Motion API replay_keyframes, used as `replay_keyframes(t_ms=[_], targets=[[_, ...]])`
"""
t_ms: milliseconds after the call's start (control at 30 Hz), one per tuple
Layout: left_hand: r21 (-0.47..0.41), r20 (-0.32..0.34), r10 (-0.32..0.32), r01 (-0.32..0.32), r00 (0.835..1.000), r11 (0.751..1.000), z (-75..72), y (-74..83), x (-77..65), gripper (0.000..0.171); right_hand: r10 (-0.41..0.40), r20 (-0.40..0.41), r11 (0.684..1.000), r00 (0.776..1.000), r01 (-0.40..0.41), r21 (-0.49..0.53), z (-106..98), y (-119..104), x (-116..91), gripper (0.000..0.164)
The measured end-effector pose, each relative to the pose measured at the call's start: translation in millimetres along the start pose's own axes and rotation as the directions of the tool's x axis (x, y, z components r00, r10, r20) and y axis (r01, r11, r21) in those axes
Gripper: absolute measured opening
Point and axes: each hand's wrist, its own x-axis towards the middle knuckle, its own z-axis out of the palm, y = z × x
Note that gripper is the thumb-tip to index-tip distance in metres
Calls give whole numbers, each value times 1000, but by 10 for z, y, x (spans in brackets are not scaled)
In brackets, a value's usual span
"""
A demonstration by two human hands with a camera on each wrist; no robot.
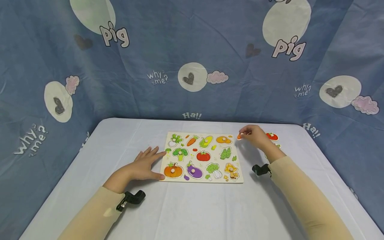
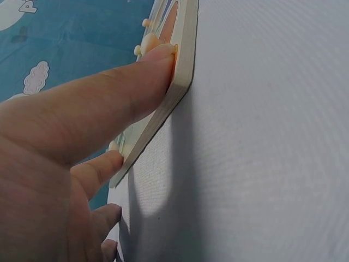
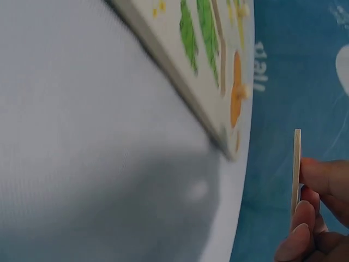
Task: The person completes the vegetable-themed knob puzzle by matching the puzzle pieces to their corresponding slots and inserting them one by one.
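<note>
A wooden vegetable peg puzzle board lies flat on the table, with pictures of a pumpkin, eggplant, tomato, broccoli and other vegetables. Spread along its left side, my left hand touches the edge with fingertips, and the thumb rests at the near left corner. Past the board's far right corner, my right hand pinches a small orange puzzle piece above the table. In the right wrist view this thin wooden piece shows edge-on, so its picture is hidden there.
A red tomato piece lies on the table to the right of my right hand. Green pieces near it are partly covered by the wrist. Behind the white-covered table hangs a blue printed cloth.
</note>
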Motion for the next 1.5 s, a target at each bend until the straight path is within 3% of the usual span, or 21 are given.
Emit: replay_keyframes(t_ms=[633, 1500], targets=[[2, -7, 8, -8, 1000, 1000, 9, -18, -1, 103, -154, 61, 988, 986, 156, -22, 217, -542, -130, 17], [4, -9, 13, -13, 1000, 1000, 7, -18, -1, 103, -211, 178, 977, 961, 206, 44, 890, -1161, 151, 12]])
